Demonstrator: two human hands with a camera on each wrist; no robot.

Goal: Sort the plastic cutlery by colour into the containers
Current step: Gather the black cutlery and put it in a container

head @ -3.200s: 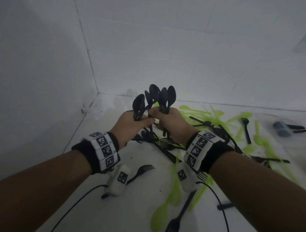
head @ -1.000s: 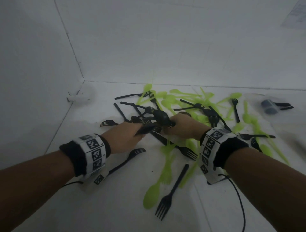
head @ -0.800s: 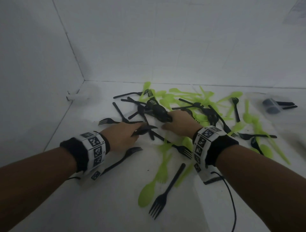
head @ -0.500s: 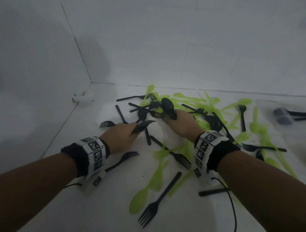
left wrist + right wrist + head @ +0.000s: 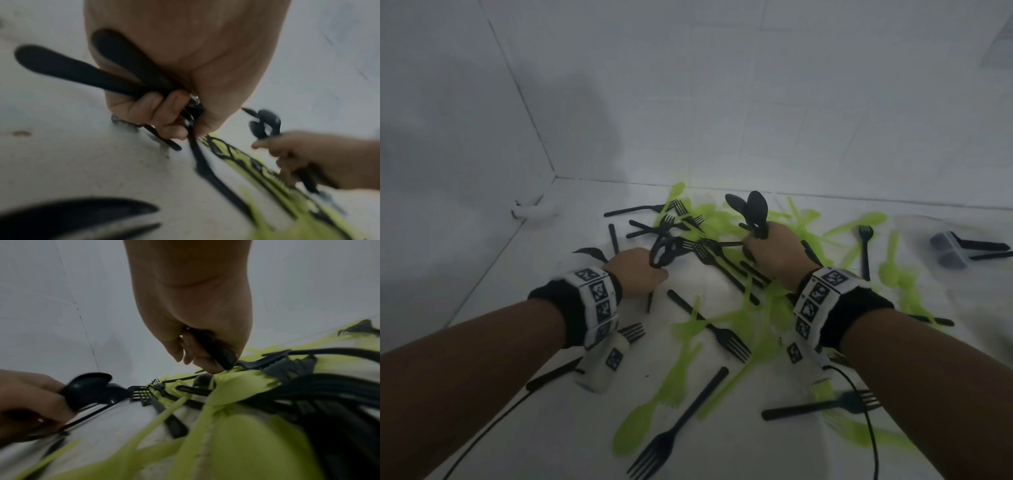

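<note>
Black spoons [image 5: 751,210] stand bowls-up out of the right hand [image 5: 777,255], whose fingers are curled round their handles above a mixed pile of black and green cutlery [image 5: 726,274] on the white surface [image 5: 544,428]. The left hand [image 5: 635,272] grips a second bunch of black spoons [image 5: 666,251], bowls pointing toward the pile, low over the surface.

The head view shows the spread: green spoons and forks [image 5: 681,363] crossing black forks [image 5: 671,442] from near the wrists back to the white wall, and at the far right a clear container [image 5: 948,251] with black pieces in it, well apart from both hands.

The left wrist view adds the underside of the left hand [image 5: 164,113]: 2 flat black handle ends [image 5: 82,69] fan out from the closed fingers [image 5: 156,112], and the right hand [image 5: 298,155] shows at the right edge with its spoon bowls up. The right wrist view shows the right hand [image 5: 197,340] closed on black handles [image 5: 218,352] just above the pile, with the left hand [image 5: 30,402] at the left edge and a rounded black bowl [image 5: 88,386] against its fingers. Both wrist views are blurred lower down.
</note>
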